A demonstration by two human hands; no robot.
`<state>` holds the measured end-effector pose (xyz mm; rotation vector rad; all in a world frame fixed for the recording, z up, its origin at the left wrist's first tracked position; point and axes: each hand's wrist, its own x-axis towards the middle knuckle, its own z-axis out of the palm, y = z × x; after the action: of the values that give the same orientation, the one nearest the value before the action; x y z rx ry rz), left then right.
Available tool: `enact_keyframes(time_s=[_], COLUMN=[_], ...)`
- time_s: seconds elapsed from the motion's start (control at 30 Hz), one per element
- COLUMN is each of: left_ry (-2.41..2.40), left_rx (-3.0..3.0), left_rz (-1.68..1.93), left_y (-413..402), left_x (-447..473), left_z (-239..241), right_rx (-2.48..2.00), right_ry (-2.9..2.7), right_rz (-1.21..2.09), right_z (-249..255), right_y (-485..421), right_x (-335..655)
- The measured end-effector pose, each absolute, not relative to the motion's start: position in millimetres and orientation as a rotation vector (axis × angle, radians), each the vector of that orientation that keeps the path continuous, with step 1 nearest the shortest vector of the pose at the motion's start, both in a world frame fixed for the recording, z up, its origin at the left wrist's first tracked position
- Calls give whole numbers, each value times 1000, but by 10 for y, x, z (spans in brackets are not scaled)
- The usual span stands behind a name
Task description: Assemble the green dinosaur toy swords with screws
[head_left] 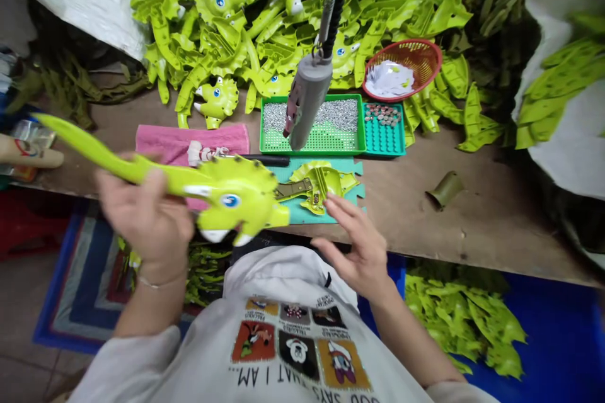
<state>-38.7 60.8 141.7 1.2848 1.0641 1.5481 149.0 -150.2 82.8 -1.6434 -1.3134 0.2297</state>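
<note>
The big brown table [496,227] goes right across. A heap of green toy parts [212,44] fills its back. In front is the long green dinosaur toy [231,198], held up over the table's near edge. The left hand [151,220] is curled round its long handle, a bit blurry. The right hand [357,242] is half open, thumb apart from the fingers, and I see nothing in it. Its fingertips are close to a toy half [331,182], but I can't tell if they touch. That half lies inside up on a blue-green mat [295,215]. Behind the mat is a green tray [314,141] with little silver bits [340,113].

If the right hand bumps the toy half, it could slide off, because the mat sits close to the near edge. If the long toy swings up, it could hit the hanging screwdriver [307,94] or tip the tray. The most room is right of the mat, up to a brown tube [447,190].
</note>
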Motion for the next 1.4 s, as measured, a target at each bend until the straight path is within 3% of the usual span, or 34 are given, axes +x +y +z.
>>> enact_keyframes(time_s=[0.13,0.3,0.4,0.57,0.7,0.8,0.97,1.4], left_ry=[1028,970,910,579,516,512,465,560], left_rx=[877,829,931,1591,2387,2740,2799,2695], left_rz=[1224,995,777,65,505,575,651,717], left_y=[21,-93,-54,-42,37,173,267,191], left_x=[-46,194,113,-233,-208,-83,-21,-2], left_z=[968,686,702,1009,1030,773,401,270], right_rx=[-1641,-1716,-1683,-1567,-1432,-1400,-1418,-1490], right_ry=[-1455,-1416,-1382,-1385,-1555,-1604,-1609,-1579], right_rz=[246,304,509,741,784,824,857,853], right_z=[844,737,711,664,592,523,436,430], right_y=[-1510,-1551,-1514,-1324,-1091,-965,-942,-993], right_x=[1558,2030,2409,2860,2988,3034,3090,3086])
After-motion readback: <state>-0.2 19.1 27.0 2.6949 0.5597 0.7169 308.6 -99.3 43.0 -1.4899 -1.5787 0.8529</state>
